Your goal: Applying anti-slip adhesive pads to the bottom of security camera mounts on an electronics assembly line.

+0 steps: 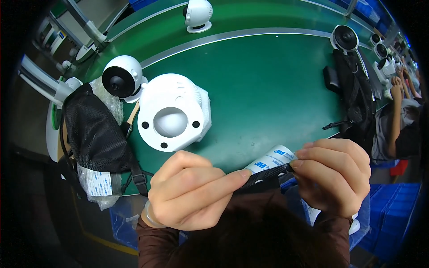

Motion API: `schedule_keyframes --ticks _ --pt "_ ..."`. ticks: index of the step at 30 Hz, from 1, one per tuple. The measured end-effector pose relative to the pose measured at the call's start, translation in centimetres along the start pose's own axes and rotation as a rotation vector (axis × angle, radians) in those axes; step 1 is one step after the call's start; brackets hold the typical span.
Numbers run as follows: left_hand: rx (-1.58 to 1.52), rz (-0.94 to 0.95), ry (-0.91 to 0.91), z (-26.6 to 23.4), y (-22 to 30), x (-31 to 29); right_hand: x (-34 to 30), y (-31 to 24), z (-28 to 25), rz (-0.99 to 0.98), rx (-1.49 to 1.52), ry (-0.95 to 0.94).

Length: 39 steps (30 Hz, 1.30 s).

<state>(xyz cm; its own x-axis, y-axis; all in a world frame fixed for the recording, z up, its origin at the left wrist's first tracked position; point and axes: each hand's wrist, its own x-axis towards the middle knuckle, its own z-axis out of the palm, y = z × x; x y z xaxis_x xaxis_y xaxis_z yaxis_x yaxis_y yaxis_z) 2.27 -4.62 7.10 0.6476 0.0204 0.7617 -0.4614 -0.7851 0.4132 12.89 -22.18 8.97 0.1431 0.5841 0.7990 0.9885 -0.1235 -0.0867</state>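
Note:
Near the table's front edge, both hands pinch a white adhesive liner sheet (273, 160) with blue print, its lower edge bordered by black material. My left hand (190, 192) grips its left end between thumb and finger. At the other end, my right hand (333, 174) pinches the upper right corner, so the sheet bows slightly between them. Beyond my left hand lies a white round housing (161, 89) with a wide central opening and three black round pads. A white ball-shaped camera (129, 67) with a black front stands behind it.
Black mesh bags lie on the left (91, 129) and right (353, 89) of the green table (259, 89). A brush (132, 117) rests beside the housing. Farther back stands another white camera (199, 13). Blue crates (393, 219) are below, and another person's arm (396, 116) shows at right.

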Motion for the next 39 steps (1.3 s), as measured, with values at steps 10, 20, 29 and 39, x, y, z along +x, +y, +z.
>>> schedule_keyframes --ticks 10,20,29,39 --pt "0.035 0.024 0.016 -0.1 -0.1 -0.5 -0.6 -0.1 0.3 -0.041 0.036 0.022" --pt "-0.124 -0.28 0.134 -2.3 -0.1 -4.4 -0.8 1.4 2.5 0.174 0.36 0.254" --pt "-0.35 -0.512 0.403 -3.7 -2.3 -6.8 3.2 2.0 11.2 -0.232 0.142 0.185" --pt "-0.401 -0.558 0.164 -2.6 -4.2 -6.7 4.2 2.0 12.6 -0.263 0.129 0.088"
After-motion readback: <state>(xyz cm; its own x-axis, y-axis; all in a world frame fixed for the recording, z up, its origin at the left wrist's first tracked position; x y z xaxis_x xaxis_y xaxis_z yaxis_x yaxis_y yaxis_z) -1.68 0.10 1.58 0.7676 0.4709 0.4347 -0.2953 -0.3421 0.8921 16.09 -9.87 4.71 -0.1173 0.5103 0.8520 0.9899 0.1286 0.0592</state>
